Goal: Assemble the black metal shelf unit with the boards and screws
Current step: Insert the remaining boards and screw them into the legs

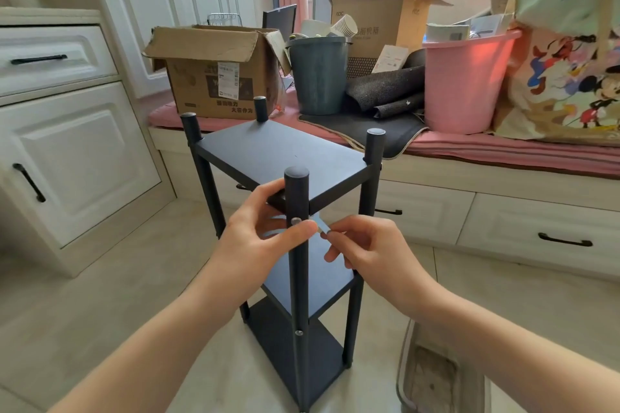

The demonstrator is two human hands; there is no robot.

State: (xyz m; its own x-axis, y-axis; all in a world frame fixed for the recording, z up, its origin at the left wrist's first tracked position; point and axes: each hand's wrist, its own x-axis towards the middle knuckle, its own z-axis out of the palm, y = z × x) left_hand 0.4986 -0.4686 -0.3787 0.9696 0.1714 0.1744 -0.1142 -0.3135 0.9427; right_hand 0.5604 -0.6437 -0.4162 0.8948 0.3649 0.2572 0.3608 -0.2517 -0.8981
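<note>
A black shelf unit stands upright on the tiled floor, with its top board, a middle board and a bottom board between round black posts. My left hand grips the near front post just below the top board, its thumb beside a silver screw. My right hand is just right of that post and pinches a small clear or silvery piece; I cannot tell what it is. A second screw sits lower on the same post.
A window bench with a pink cushion runs behind the shelf, loaded with a cardboard box, a dark bin, a pink bucket and bags. White cabinets stand at left. A mat lies by my right arm.
</note>
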